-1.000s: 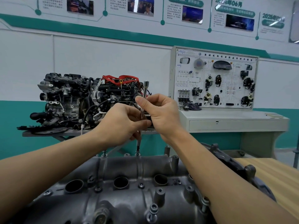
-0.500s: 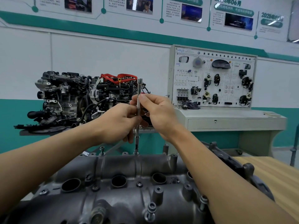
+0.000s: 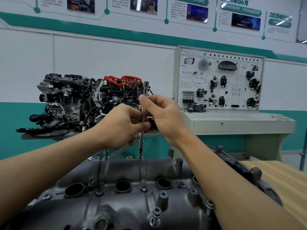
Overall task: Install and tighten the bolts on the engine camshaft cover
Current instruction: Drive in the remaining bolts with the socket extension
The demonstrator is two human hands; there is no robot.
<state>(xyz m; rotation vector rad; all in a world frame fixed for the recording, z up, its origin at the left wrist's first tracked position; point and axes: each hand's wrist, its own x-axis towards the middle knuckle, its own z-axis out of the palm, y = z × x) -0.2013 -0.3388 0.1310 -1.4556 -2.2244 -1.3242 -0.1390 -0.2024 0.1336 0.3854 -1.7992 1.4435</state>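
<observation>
Straightened from leaning, extension bar (image 3: pixel 143 112) is pinched by left hand (image 3: pixel 121 125) and right hand (image 3: pixel 166 117) below "2024年06月" (image 3: pixel 234 1).

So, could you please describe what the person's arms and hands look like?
The left hand and right hand are bare: no gloves, rings or watch show. The left forearm and right forearm are uncovered to the frame's edge; no sleeves in view.
</observation>
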